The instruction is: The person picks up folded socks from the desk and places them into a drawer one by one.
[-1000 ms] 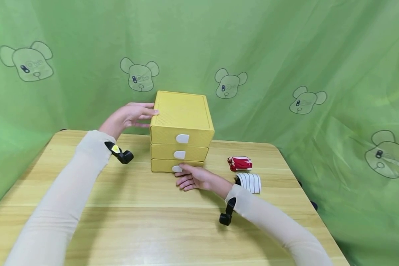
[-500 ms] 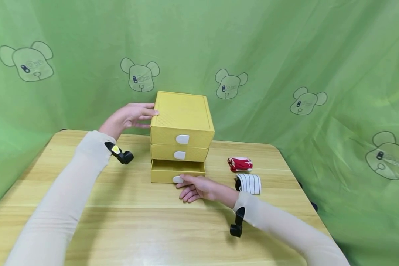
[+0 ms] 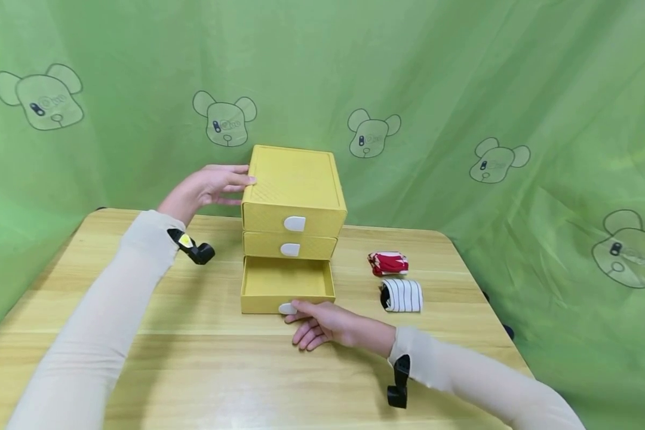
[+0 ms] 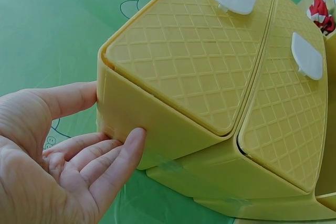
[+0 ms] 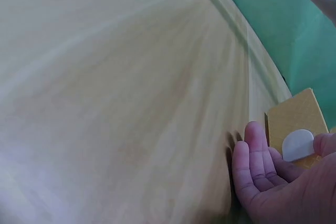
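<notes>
The yellow box w/ 3 drawers [image 3: 298,176] sits nr the back edge of the worktop [image 3: 204,370], abt midway btwn its L & R edges. The btm drawer [image 3: 263,305] sticks out at the front, toward the worktop's front edge. The top drawer [image 3: 266,220] & mid drawer [image 3: 263,244] are in. Each has a white tab on its front.

The L hand [image 3: 206,186] is at the L side of the box. Its fingers are spread wide & only a bit bent. The tips touch the side, & the thumb lies on the top edge. It isn't wrapped round anything.

The R hand [image 3: 328,324] pinches the btm drawer's white tab [image 3: 287,309] btwn thumb & 1st finger. The other fingers are loose & stick out below, over the worktop.

Nr the worktop's R edge, toward the back R corner, is a red & white cloth [image 3: 389,263]. Just in front of it is a rolled white cloth w/ dark stripes [image 3: 405,295]. A green sheet [image 3: 301,60] w/ bear heads hangs past the back edge.
</notes>
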Motion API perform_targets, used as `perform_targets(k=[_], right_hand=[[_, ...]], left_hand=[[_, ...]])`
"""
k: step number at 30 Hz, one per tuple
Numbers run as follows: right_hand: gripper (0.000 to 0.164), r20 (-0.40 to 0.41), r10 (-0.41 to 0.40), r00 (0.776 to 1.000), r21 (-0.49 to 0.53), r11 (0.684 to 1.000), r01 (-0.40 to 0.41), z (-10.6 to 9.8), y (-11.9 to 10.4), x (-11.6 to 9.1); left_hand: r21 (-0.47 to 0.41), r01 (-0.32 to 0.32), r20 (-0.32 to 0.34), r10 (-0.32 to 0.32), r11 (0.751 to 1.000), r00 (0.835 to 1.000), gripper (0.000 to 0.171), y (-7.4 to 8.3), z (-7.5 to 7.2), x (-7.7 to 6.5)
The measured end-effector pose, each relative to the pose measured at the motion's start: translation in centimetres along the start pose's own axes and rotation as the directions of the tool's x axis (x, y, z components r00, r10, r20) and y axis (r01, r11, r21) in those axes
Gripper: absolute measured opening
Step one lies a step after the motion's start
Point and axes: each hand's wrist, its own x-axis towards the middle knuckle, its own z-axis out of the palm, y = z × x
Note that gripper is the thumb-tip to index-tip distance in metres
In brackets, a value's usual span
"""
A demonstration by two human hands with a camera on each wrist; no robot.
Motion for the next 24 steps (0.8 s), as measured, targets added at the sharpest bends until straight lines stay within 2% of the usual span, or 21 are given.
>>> perform_targets(k=[10, 24], right_hand=[[0.058, -0.018, 0.005, 1.000, 0.024, 1.000, -0.005, 1.1, 0.8, -1.2], [0.055, -0.015, -0.004, 1.000, 0.007, 1.000, 0.004, 1.3, 0.9, -1.4]], left_hand=[[0.000, 0.001, -0.004, -0.001, 1.000, 1.000, 0.075, -0.1, 0.0, 0.1], [0.003, -0.009, -0.001, 0.009, 1.000, 1.000, 0.075, -0.1, 0.1, 0.0]])
